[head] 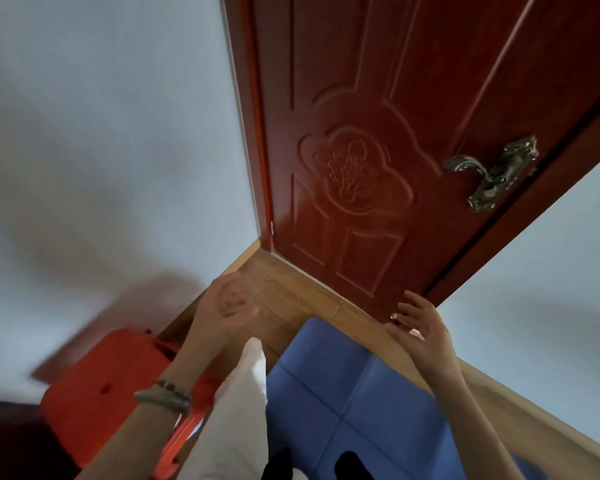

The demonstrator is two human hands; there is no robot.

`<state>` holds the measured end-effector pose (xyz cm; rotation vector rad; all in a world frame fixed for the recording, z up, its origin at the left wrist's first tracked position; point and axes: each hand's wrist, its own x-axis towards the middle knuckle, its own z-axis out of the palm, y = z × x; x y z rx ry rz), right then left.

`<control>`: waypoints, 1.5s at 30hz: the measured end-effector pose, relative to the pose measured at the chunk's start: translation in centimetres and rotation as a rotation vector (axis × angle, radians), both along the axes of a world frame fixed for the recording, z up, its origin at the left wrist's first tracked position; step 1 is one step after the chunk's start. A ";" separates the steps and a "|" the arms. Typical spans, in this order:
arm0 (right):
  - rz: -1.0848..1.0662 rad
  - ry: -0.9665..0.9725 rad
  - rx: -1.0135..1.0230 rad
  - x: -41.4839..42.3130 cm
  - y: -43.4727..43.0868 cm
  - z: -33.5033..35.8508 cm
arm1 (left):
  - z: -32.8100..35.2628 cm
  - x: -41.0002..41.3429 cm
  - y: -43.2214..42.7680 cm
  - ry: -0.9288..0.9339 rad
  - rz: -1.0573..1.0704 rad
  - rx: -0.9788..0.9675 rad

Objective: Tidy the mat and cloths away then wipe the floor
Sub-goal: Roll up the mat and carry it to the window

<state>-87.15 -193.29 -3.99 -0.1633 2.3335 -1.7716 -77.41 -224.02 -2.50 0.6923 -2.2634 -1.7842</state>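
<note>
bare floor (pixel 291 299) strip ahead, door (pixel 378 133), stool (pixel 118 375) left

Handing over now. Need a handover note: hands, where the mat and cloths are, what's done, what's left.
Left hand: open, empty, raised over the floor.
Right hand: open, empty, raised near the foot of the red door.
Blue mat: unfolded on the floor below the hands.
White cloth: along the mat's left edge, beside the orange stool.
Done: nothing visibly put away.
Left: mat, cloth, then wipe the floor.

No readable text, label, brand, number or sign shows anywhere.
</note>
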 end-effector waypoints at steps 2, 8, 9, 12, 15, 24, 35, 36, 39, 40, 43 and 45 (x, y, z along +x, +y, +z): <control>-0.078 -0.013 0.007 -1.0 -0.2 0.0 | 0.1 -3.8 -0.8 0.050 -0.078 0.008; -0.312 0.007 0.064 -6.2 -4.6 -1.4 | -1.5 -17.8 -4.2 0.091 -0.421 0.064; -0.355 0.011 0.045 -7.5 -5.8 -1.7 | -1.8 -20.5 -5.0 0.081 -0.474 0.072; -0.501 -0.008 -0.024 -12.0 -9.7 -1.8 | -1.8 -27.9 -8.3 0.046 -0.631 0.063; -0.611 -0.009 -0.040 -16.5 -13.5 -1.1 | -1.0 -34.2 -11.7 0.014 -0.771 0.046; -0.880 0.015 -0.066 -21.2 -18.6 1.6 | 1.1 -46.4 -14.3 0.023 -1.036 0.068; -1.130 0.028 -0.107 -21.6 -17.7 1.8 | -0.3 -51.4 -6.9 -0.007 -1.311 0.097; -1.154 0.021 -0.102 -21.3 -17.5 1.5 | -0.4 -51.5 -6.2 -0.009 -1.336 0.096; -1.216 0.006 -0.087 -20.2 -17.2 1.3 | -0.8 -51.5 -4.5 -0.002 -1.422 0.101; -1.249 0.004 -0.081 -19.6 -17.4 1.2 | -1.0 -51.5 -4.1 -0.008 -1.451 0.105; -1.394 0.020 -0.086 -17.7 -18.5 1.1 | -1.6 -51.5 -2.9 -0.036 -1.543 0.099; -1.490 0.010 -0.061 -16.2 -19.5 0.7 | -2.3 -51.6 -2.0 -0.053 -1.628 0.087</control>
